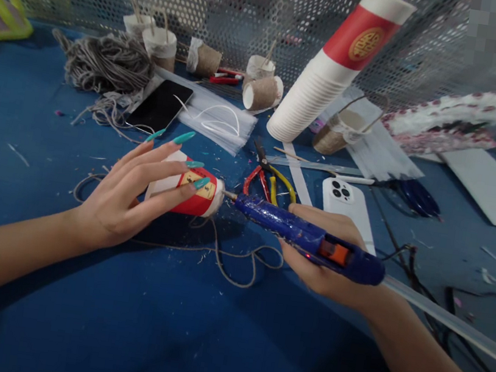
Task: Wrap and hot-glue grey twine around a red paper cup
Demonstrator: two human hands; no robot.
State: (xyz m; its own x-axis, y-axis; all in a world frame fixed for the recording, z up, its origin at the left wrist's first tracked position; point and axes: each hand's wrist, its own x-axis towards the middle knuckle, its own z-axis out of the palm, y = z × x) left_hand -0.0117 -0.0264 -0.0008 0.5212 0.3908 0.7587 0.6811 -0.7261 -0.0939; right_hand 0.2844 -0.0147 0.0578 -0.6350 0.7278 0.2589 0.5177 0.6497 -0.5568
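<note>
A red and white paper cup [203, 202] lies on its side on the blue table, with grey cord wound at its right end. My left hand [124, 193], with long turquoise nails, rests over the cup and holds it; its thumb is mostly hidden. My right hand [324, 264] grips a blue hot glue gun [280, 220] with a clear glue stick in its back. The gun's metal nozzle is right at the corded end of the cup; whether they touch I cannot tell. A loose length of grey cord [234, 282] trails from the cup in loops.
Behind my hands are a black phone [161, 106], a bundle of grey cord [103, 61], pliers [271, 180], a white phone [351, 206] and a leaning paper cup stack [316, 91]. Several small cord-wrapped cups stand or lie near the perforated metal screen [237, 0].
</note>
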